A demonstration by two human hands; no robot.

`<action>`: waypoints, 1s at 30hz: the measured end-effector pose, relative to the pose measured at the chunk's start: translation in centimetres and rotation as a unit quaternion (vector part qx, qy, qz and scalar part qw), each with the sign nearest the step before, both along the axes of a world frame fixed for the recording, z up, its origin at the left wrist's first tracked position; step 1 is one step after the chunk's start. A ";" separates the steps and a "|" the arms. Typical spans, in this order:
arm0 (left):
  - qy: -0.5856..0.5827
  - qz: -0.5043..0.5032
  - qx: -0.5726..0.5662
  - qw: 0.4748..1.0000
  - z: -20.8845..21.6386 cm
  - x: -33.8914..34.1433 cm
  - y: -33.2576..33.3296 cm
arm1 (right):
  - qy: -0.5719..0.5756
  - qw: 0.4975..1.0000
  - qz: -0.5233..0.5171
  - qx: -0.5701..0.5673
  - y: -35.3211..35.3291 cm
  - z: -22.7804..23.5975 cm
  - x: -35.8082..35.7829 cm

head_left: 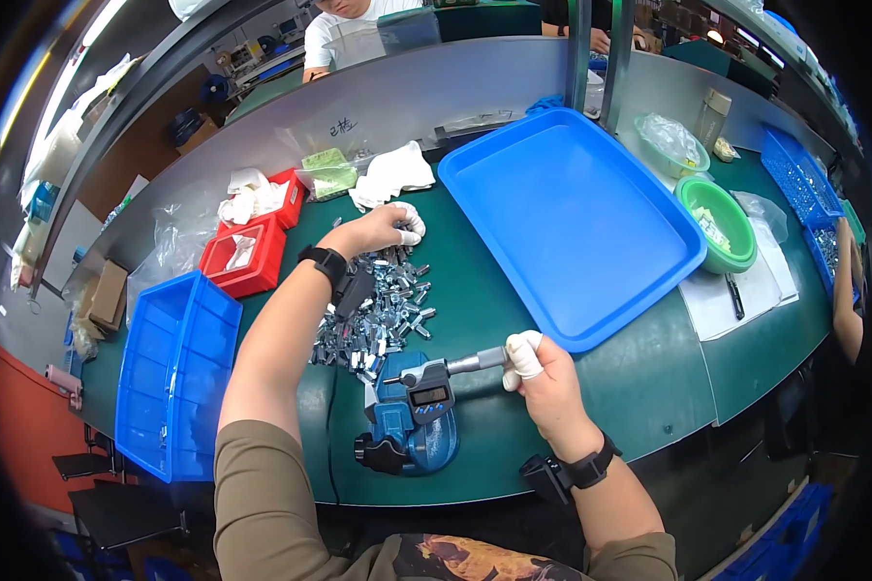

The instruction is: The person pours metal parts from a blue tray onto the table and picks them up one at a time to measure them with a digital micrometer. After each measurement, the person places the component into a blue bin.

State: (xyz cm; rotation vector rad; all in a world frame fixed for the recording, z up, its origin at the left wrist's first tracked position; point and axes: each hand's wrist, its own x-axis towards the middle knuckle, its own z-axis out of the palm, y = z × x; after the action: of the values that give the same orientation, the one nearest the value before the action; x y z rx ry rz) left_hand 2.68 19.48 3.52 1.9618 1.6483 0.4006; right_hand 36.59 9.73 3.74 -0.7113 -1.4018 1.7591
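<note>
Two hands at work on my green surface (552, 387): the left hand (383, 229) reaches forward to the far edge of a pile of small metal parts (383, 310), fingers curled, seemingly pinching one; I cannot tell for sure. The nearer right hand (543, 373) pinches the thimble of a micrometer (446, 373), lying left-to-right in a blue stand (412, 436) just below the pile.

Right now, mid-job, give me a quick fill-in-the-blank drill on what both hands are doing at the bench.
1. The left hand reaches into the pile of small ____ parts.
2. The right hand pinches the thimble end of the ____.
3. That gauge sits clamped in a ____ stand.
4. The large blue tray is ____.

Missing words: metal; micrometer; blue; empty
</note>
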 end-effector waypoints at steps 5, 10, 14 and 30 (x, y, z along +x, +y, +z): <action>-0.056 0.050 -0.054 0.996 0.5 -0.1 -3.2 | -0.008 1.000 -0.002 0.002 0.1 0.0 0.1; -0.046 0.068 -0.077 0.994 1.7 0.3 -6.0 | 0.003 1.000 -0.003 -0.003 0.0 0.1 0.1; -0.045 0.069 -0.148 0.985 3.6 -0.1 -6.2 | -0.002 1.000 -0.007 -0.005 0.0 0.0 0.2; 0.080 0.160 -0.130 0.975 3.8 -1.7 -4.8 | -0.015 1.000 -0.006 -0.005 -0.1 0.5 0.1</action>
State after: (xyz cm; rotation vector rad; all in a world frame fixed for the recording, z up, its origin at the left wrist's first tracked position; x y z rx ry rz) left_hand 1.00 14.65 7.31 1.5743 2.0168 0.1358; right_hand 36.65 9.61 4.19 -0.7527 -1.4065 1.7549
